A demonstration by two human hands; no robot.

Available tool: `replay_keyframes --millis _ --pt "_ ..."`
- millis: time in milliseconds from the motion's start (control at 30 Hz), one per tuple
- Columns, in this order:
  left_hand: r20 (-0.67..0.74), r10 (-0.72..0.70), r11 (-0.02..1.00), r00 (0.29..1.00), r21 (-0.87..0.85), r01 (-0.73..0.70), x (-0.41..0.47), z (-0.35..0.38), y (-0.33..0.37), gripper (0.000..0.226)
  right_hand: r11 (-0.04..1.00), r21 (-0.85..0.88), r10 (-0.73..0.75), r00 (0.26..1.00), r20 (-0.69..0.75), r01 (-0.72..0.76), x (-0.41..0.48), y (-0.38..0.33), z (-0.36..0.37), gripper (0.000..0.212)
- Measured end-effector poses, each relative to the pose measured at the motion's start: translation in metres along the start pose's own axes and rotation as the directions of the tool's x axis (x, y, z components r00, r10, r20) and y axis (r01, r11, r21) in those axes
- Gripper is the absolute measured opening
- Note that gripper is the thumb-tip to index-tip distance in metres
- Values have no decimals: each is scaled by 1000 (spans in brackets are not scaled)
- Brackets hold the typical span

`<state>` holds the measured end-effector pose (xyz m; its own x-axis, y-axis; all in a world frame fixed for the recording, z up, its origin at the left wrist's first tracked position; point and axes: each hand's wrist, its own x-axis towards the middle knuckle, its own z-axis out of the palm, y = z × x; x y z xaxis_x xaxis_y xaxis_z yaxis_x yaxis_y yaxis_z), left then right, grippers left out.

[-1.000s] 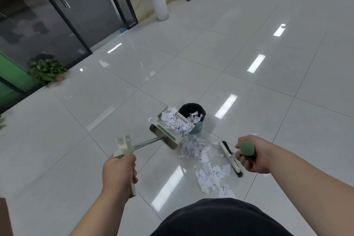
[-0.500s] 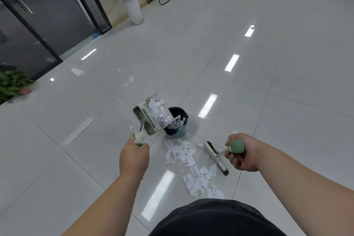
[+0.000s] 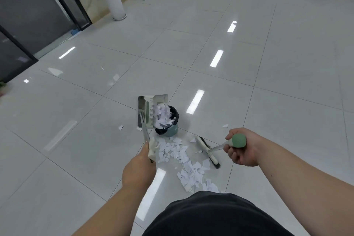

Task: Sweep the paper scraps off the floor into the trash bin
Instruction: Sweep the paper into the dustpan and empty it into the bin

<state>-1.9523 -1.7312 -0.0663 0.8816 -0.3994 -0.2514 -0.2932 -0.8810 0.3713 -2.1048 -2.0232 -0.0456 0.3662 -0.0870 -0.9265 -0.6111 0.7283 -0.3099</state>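
Since half a second ago, the long-handled metal dustpan (image 3: 151, 111) is tipping far steeper, its mouth turning down over the bin. Nearest the person, the left hand (image 3: 138, 170) is gripping the dustpan's cream handle end, fingers wrapped round it. The right hand (image 3: 242, 148) is clamping the green-gripped broom (image 3: 207, 149), whose bristle head is resting on the tile. Between the two hands, a trail of white paper scraps (image 3: 183, 161) is lying on the glossy grey floor (image 3: 287, 120). Beyond, the pan's load is sliding into the small teal trash bin with black liner (image 3: 171, 131). Judgement: the tilt is best kept slow with the lip held inside the rim, since loose scraps are lying either side of the bin.
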Motion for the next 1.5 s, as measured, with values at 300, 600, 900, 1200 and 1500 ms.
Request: replay_keyframes --millis 300,600,900,1200,1500 --pt "261 69 956 963 257 -138 -18 12 -3 66 1000 3 -21 1000 -10 21 -1 8 1 31" --pt "493 118 960 862 165 -226 -10 22 -15 85 999 6 -33 999 -13 33 -6 13 -4 32" --pt "393 142 909 909 311 -277 -15 19 -3 78 1000 6 -22 1000 -9 22 -6 15 -12 40" --pt "343 158 866 926 403 -297 -21 2 -5 74 1000 -12 -23 1000 0 23 -2 16 -15 40" --pt "245 100 875 964 439 -202 -25 -12 -11 69 999 -54 -1 1000 10 2 0 9 -7 22"
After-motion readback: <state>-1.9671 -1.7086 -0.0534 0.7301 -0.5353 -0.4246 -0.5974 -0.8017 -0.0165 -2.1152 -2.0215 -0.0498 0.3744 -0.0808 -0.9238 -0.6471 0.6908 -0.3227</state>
